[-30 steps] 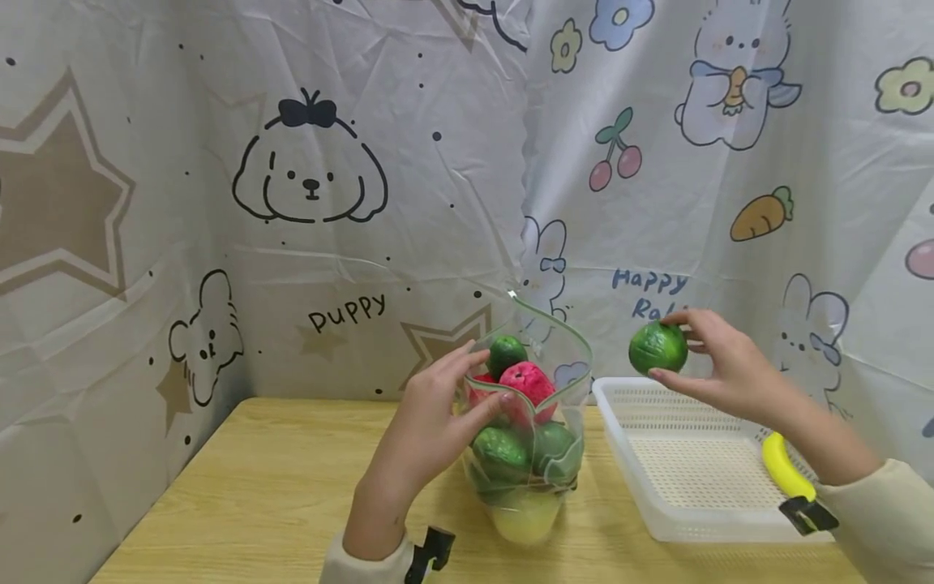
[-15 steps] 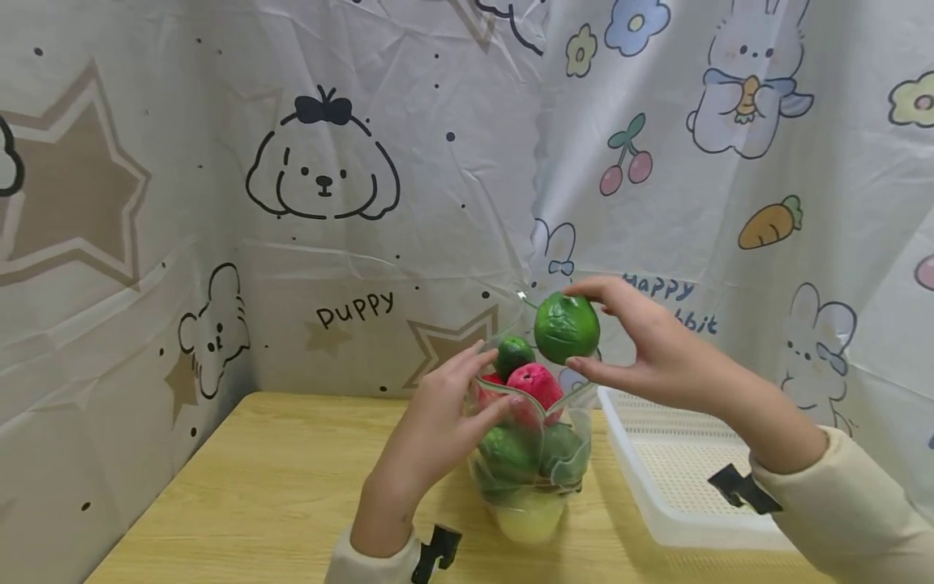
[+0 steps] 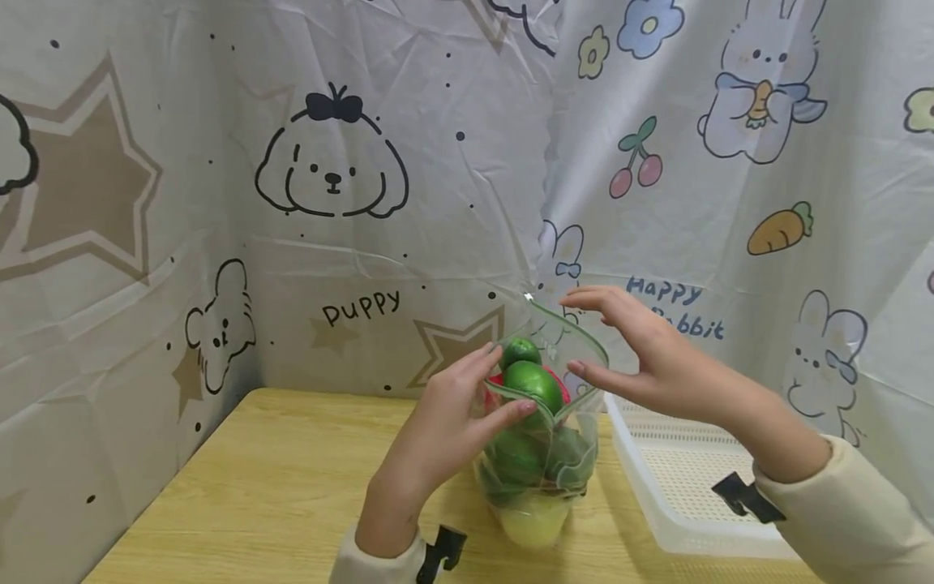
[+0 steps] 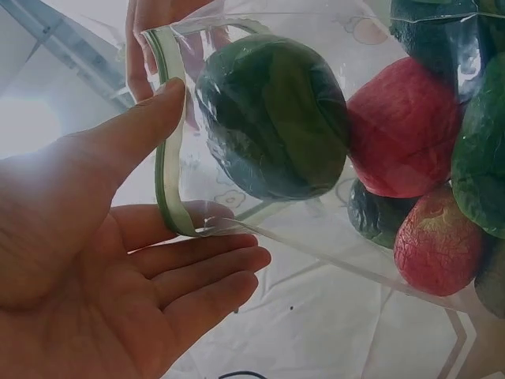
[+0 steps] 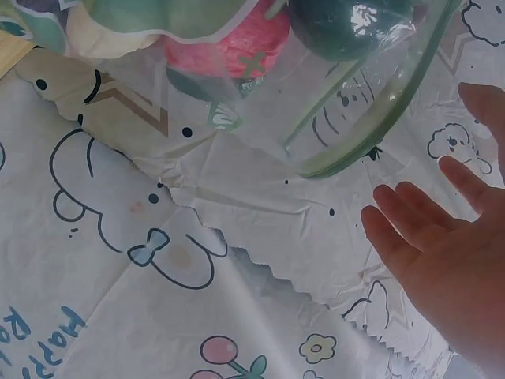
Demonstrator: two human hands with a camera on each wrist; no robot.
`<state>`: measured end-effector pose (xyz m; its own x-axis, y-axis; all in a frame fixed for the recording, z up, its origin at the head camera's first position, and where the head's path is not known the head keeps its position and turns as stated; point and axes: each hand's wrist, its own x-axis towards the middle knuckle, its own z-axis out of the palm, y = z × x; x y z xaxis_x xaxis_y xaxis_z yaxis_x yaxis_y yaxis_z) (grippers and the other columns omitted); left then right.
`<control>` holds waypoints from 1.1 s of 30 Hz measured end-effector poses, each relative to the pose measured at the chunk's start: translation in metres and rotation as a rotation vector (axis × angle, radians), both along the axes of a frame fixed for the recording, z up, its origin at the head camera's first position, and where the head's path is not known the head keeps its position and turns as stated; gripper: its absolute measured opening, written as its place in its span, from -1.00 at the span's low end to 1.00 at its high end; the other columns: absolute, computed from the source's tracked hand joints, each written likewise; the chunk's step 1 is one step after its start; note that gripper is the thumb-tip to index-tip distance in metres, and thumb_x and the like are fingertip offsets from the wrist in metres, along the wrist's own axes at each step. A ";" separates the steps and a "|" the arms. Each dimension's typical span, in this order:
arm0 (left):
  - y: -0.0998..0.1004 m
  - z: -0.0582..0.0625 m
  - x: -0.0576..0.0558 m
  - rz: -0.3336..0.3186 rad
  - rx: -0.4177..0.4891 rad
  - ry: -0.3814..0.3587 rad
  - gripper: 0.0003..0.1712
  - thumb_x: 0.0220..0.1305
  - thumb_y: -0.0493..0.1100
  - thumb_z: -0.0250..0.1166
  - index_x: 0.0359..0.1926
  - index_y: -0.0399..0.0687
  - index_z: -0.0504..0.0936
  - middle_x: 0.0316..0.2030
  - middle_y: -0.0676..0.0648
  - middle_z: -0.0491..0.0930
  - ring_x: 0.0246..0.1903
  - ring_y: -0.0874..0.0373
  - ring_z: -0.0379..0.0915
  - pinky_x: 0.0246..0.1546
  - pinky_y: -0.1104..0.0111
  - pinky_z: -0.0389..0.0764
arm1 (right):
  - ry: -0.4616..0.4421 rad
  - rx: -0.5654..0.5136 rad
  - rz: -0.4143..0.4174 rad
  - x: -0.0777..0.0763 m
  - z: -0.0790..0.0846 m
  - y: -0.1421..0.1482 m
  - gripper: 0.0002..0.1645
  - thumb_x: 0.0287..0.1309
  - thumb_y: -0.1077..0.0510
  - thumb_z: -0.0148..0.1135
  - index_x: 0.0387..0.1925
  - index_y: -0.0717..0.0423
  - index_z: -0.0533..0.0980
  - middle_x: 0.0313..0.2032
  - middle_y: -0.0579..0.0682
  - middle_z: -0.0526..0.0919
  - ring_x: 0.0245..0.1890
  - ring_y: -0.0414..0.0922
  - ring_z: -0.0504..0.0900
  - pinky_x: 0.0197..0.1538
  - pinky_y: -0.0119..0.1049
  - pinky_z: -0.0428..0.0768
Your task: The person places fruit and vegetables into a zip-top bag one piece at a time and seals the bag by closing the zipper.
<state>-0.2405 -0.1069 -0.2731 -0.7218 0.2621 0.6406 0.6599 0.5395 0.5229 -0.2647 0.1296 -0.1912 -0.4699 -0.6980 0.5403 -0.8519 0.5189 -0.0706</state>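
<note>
A clear zip bag (image 3: 576, 438) with a green-edged mouth stands upright on the table, packed with several green and red fruits. My left hand (image 3: 441, 422) holds its rim from the left, thumb on the front edge and fingers around the back. A round green fruit (image 3: 534, 387) lies at the top inside the mouth, in front of a smaller green one (image 3: 521, 351). Through the plastic, the left wrist view shows a red fruit (image 4: 404, 130) beside it. To the right of the mouth, my right hand (image 3: 642, 349) has its fingers spread, holding nothing.
A white perforated basket (image 3: 682, 519) stands to the right on the wooden table (image 3: 292, 487), partly covered by the right forearm. A printed cloth curtain (image 3: 438, 203) hangs directly behind the table. The bag's bottom looks pale yellow.
My right hand moved left with the round green fruit from above the basket, then let it go into the bag. The left hand stayed on the rim. The head view shifted slightly.
</note>
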 end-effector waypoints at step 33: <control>-0.015 -0.004 -0.010 -0.105 0.132 -0.129 -0.61 0.28 -0.24 0.17 0.14 -0.07 0.52 0.22 -0.03 0.44 0.03 0.18 0.44 -0.08 0.13 0.67 | 0.059 -0.056 -0.190 -0.028 -0.027 0.023 -0.78 0.06 0.41 0.20 -0.39 0.02 0.58 -0.51 -0.07 0.71 -0.55 -0.31 0.60 -0.63 -0.36 0.60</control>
<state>-0.2508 -0.1215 -0.2775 -0.7735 0.2596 0.5782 0.6316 0.3925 0.6686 -0.2925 0.1529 -0.2179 -0.5565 -0.5679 0.6065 -0.7425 0.6674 -0.0564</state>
